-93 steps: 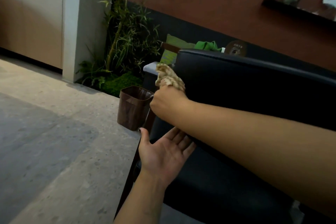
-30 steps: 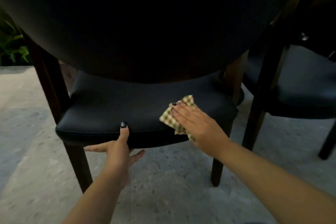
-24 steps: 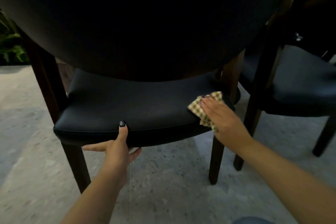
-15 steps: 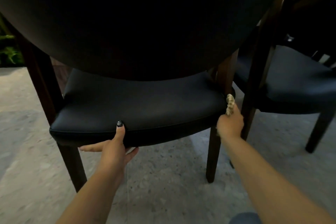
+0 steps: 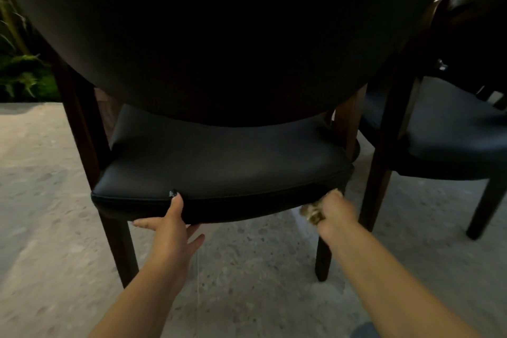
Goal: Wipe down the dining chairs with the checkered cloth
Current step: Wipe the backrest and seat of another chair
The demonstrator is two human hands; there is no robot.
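Note:
A dining chair with a black padded seat (image 5: 219, 162) and dark wooden legs stands right in front of me; its black backrest (image 5: 233, 30) fills the top of the view. My left hand (image 5: 171, 228) holds the seat's near edge, thumb on top and fingers underneath. My right hand (image 5: 333, 214) grips the bunched checkered cloth (image 5: 311, 211) against the seat's near right corner, beside the right leg. Most of the cloth is hidden in the fist and it is blurred by motion.
A second chair with a black seat (image 5: 452, 140) and dark legs stands close on the right. Green plants (image 5: 19, 71) show at the far left. The pale speckled floor (image 5: 55, 200) spreads around and under both chairs.
My right hand swept the flat cloth rightward across the seat, bunched it at the right edge, then dropped to the near right corner. My left hand stayed on the seat edge.

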